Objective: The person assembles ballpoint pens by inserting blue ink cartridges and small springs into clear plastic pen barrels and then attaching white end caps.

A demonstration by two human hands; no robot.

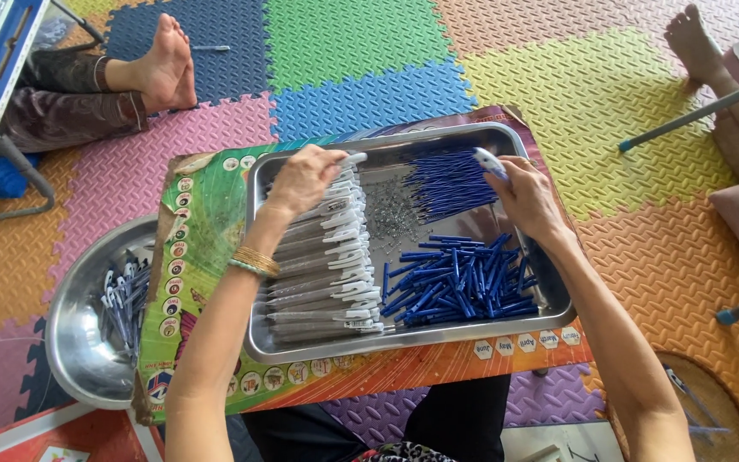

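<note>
Your left hand (303, 178) pinches a white pen barrel (351, 159) atop the row; right hand (525, 198) grips another white pen piece (487, 160), blue refills (446, 181) just left.

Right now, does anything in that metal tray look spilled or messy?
Mostly tidy. The blue caps lie in a loose jumble in the tray, unlike the neatly stacked grey barrels. One pen lies alone on the dark blue mat by another person's foot.

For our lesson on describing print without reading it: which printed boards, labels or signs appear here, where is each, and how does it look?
Printed board: under the metal tray, rectangular; green left, orange bottom, with round and hexagonal badges along its edges.
Printed sheet: bottom left corner, white on red, partly cut off.
</note>
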